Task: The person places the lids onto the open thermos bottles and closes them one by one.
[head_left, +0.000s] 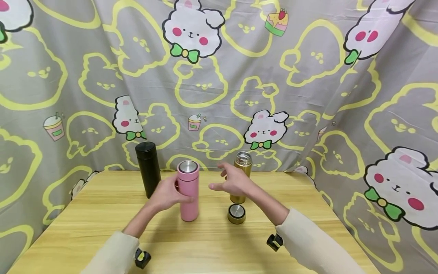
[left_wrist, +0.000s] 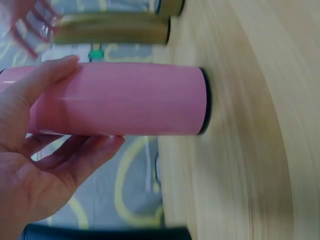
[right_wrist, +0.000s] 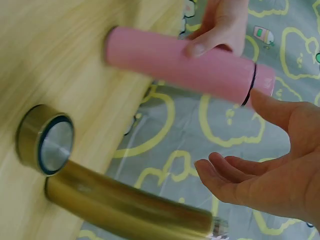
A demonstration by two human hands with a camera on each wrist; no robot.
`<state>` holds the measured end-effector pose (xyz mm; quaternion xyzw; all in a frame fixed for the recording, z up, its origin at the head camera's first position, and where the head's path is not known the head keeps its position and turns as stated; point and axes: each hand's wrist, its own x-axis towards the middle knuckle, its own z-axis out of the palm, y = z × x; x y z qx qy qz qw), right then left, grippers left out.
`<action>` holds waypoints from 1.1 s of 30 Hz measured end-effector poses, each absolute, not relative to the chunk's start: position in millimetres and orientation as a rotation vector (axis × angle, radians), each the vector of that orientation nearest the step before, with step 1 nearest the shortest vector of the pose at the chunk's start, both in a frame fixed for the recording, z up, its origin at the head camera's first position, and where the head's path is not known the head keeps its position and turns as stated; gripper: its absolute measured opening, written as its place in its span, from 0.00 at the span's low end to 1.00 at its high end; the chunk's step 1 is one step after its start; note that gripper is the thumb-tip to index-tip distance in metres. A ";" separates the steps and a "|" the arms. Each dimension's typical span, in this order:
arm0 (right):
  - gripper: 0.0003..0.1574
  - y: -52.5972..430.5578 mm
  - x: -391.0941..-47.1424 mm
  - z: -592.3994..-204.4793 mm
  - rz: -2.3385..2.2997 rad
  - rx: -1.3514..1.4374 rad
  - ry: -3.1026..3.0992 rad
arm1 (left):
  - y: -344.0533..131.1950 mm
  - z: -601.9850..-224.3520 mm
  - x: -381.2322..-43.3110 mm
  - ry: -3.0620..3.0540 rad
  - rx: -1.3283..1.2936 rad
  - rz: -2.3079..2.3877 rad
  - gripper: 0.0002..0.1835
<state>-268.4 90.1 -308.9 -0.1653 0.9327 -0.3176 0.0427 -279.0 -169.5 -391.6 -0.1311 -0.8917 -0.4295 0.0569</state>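
My left hand grips a pink thermos around its body, thumb on the near side. The thermos stands upright with its silver-topped lid on. To its right my right hand reaches over the table, fingers spread and holding nothing. Behind that hand stands a gold thermos without its lid, bare metal neck showing. Its gold lid lies in front of it, silver disc up. In the right wrist view, the right fingers are apart from the pink thermos.
A black thermos with its lid on stands left of the pink one, behind the left hand. All of them are on a light wooden table. A patterned grey curtain hangs behind and along the sides of the table.
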 end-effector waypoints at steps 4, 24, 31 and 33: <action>0.43 99.3 -269.0 -320.6 -0.989 -0.511 2.861 | -209.1 -388.1 -276.6 -2.693 -0.328 -1.251 0.42; 0.21 136.3 -271.6 -374.3 -1.024 -0.504 3.017 | -340.9 -379.2 -261.0 -2.685 0.056 -0.918 0.46; 0.20 146.3 -271.4 -383.9 -1.020 -0.462 3.027 | -367.4 -389.3 -261.6 -2.633 0.265 -0.965 0.47; 0.21 148.7 -272.0 -385.6 -1.013 -0.437 3.019 | -371.4 -390.6 -261.7 -2.629 0.308 -0.992 0.48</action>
